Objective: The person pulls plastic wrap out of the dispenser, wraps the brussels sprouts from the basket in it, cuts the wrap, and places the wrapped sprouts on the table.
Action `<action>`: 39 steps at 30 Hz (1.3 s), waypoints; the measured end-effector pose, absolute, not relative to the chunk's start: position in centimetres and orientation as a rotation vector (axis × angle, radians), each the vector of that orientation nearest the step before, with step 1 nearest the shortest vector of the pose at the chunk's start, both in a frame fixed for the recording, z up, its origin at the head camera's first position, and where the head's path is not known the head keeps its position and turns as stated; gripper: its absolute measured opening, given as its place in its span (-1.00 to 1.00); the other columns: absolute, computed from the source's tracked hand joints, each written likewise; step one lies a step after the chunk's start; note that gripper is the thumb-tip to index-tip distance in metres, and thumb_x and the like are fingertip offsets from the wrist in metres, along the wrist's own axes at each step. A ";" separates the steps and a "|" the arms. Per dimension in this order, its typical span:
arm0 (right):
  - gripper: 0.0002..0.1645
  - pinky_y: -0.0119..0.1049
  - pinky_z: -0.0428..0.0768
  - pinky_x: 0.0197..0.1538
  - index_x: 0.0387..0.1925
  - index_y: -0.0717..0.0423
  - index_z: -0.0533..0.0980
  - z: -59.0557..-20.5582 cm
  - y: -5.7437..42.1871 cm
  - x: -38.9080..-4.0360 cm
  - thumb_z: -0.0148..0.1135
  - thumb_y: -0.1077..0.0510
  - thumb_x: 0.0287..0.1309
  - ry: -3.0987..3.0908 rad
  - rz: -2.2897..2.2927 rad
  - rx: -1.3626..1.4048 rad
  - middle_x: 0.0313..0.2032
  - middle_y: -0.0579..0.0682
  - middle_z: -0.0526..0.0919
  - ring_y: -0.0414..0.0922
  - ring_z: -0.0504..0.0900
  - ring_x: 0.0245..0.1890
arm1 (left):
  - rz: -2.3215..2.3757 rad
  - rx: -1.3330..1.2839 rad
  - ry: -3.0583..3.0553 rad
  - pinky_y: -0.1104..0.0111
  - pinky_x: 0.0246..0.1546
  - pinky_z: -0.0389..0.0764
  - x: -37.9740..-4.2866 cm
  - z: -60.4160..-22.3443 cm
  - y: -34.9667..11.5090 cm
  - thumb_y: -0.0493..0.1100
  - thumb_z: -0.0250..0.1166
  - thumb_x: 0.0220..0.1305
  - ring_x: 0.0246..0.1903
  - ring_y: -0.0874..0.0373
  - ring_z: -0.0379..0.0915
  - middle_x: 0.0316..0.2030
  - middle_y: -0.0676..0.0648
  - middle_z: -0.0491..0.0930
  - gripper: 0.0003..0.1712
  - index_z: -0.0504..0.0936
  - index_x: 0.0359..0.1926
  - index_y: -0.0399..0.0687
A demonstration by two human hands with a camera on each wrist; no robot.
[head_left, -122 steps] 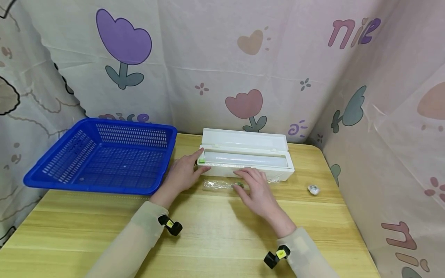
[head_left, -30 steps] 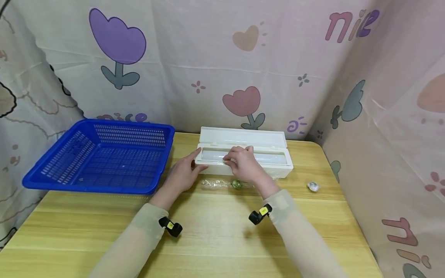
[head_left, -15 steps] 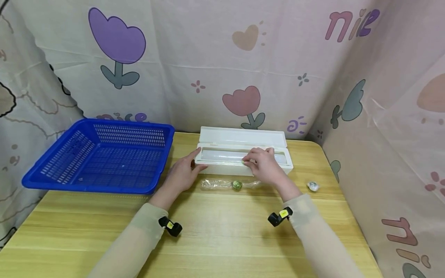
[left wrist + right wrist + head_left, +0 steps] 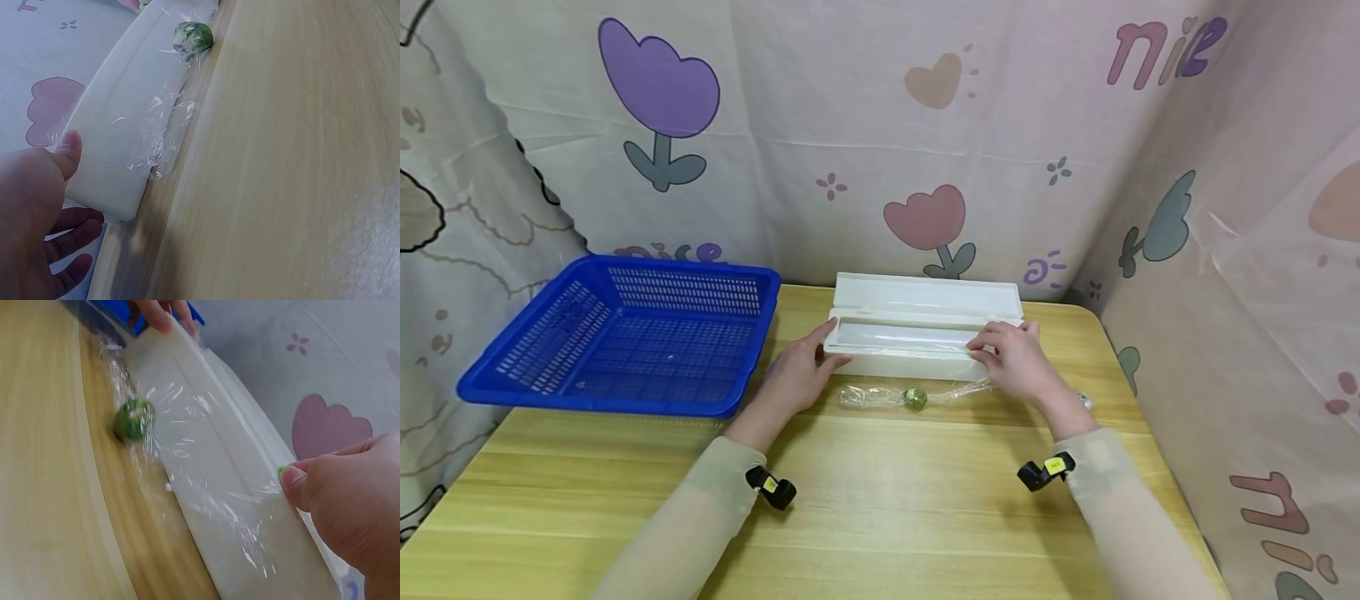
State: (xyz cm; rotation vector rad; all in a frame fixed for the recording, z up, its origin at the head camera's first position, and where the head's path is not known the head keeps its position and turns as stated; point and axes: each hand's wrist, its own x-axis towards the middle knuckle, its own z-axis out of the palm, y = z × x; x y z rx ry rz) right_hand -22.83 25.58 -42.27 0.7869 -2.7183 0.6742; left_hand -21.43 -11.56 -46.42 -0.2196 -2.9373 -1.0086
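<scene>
A white cling film dispenser stands with its lid raised and the film roll visible inside. My left hand grips its left end, thumb on the front face and fingers around the end. With thumb and index finger, my right hand pinches a small green slide cutter at the front rim, near the right end. Clear cling film hangs over the front and lies crumpled on the table. On this film, in front of the dispenser, is a small round green fruit, seen larger in the left wrist view.
A blue plastic basket with perforated sides stands at the left of the wooden table. To the right, a small whitish wrapped ball is mostly hidden behind my right wrist. A printed cloth hangs behind the table and along its right side.
My right hand has gone from the table in front to the dispenser's rim, then slid rightward along it with the green cutter, which was at the left end. The left hand keeps its place.
</scene>
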 end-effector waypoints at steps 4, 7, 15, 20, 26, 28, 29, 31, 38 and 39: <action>-0.84 0.14 0.12 0.03 -0.22 0.05 0.78 -42.4 27.1 -22.7 0.49 0.34 0.22 -2.714 0.657 0.767 -0.30 -0.13 0.72 -0.11 0.56 -0.35 | -1.008 -0.211 -2.942 -0.03 0.11 0.60 -21.5 -46.6 -11.4 0.32 0.26 0.47 -0.11 -0.10 0.52 -0.11 -0.13 0.62 -0.09 0.17 0.68 0.25; -0.85 0.15 0.11 0.04 -0.22 0.06 0.78 -42.3 28.0 -22.6 0.49 0.35 0.22 -2.723 0.651 0.762 -0.29 -0.11 0.73 -0.10 0.55 -0.37 | -1.014 -0.210 -2.940 -0.06 0.16 0.59 -21.5 -46.6 -11.4 0.32 0.27 0.47 -0.05 -0.10 0.54 -0.03 -0.16 0.64 -0.09 0.17 0.68 0.25; -0.86 0.16 0.10 0.01 -0.25 0.10 0.77 -41.9 30.3 -22.1 0.48 0.37 0.21 -2.738 0.598 0.719 -0.29 -0.07 0.73 -0.08 0.60 -0.37 | -1.038 -0.229 -2.922 -0.07 0.17 0.58 -21.5 -46.7 -11.3 0.31 0.27 0.46 -0.02 -0.11 0.55 0.04 -0.18 0.65 -0.10 0.19 0.67 0.23; -0.83 0.13 0.07 -0.04 -0.29 0.09 0.77 -42.1 31.6 -21.9 0.50 0.40 0.16 -2.709 0.582 0.700 -0.36 -0.13 0.69 -0.14 0.51 -0.45 | -1.032 -0.247 -2.914 0.10 -0.15 0.58 -21.5 -46.9 -11.4 0.33 0.27 0.46 -0.26 -0.05 0.47 -0.28 -0.07 0.55 -0.10 0.20 0.67 0.23; -0.84 0.18 0.11 -0.01 -0.30 0.10 0.77 -42.2 32.4 -21.9 0.50 0.40 0.15 -2.695 0.548 0.710 -0.34 -0.11 0.70 -0.08 0.64 -0.36 | -1.027 -0.254 -2.917 0.15 -0.20 0.54 -21.6 -47.1 -11.4 0.33 0.26 0.47 -0.29 -0.04 0.45 -0.31 -0.04 0.53 -0.11 0.20 0.67 0.24; -0.85 0.21 0.12 0.01 -0.30 0.12 0.77 -42.3 32.6 -21.8 0.49 0.41 0.16 -2.696 0.540 0.703 -0.34 -0.08 0.70 -0.05 0.66 -0.34 | -1.034 -0.256 -2.920 0.15 -0.20 0.54 -21.6 -47.0 -11.4 0.33 0.25 0.46 -0.29 -0.03 0.45 -0.29 -0.04 0.54 -0.11 0.20 0.67 0.25; -0.85 0.22 0.12 0.01 -0.31 0.13 0.77 -42.3 32.8 -21.7 0.49 0.41 0.16 -2.693 0.541 0.695 -0.33 -0.07 0.71 -0.03 0.67 -0.33 | -1.036 -0.255 -2.922 0.15 -0.21 0.54 -21.6 -47.0 -11.4 0.34 0.25 0.46 -0.30 -0.02 0.45 -0.29 -0.04 0.54 -0.10 0.19 0.67 0.26; -0.84 0.21 0.12 0.00 -0.30 0.14 0.78 -42.4 33.1 -21.7 0.49 0.43 0.15 -2.691 0.550 0.674 -0.32 -0.05 0.71 -0.02 0.66 -0.36 | -1.042 -0.253 -2.925 0.17 -0.25 0.52 -21.6 -46.9 -11.4 0.35 0.24 0.46 -0.32 -0.01 0.44 -0.30 -0.04 0.53 -0.10 0.19 0.67 0.27; -0.83 0.17 0.15 0.01 -0.24 0.14 0.78 -42.5 33.5 -21.7 0.50 0.42 0.17 -2.687 0.590 0.658 -0.28 -0.07 0.73 -0.05 0.67 -0.36 | -1.044 -0.235 -2.920 0.18 -0.31 0.51 -21.5 -46.5 -11.5 0.33 0.24 0.47 -0.35 -0.02 0.43 -0.31 -0.04 0.51 -0.11 0.19 0.67 0.25; -0.83 0.17 0.15 0.02 -0.23 0.15 0.78 -42.4 33.5 -21.7 0.49 0.42 0.18 -2.693 0.608 0.653 -0.27 -0.07 0.73 -0.06 0.66 -0.36 | -1.036 -0.235 -2.922 0.17 -0.26 0.53 -21.5 -46.5 -11.5 0.33 0.24 0.47 -0.32 -0.02 0.44 -0.29 -0.05 0.52 -0.11 0.19 0.67 0.25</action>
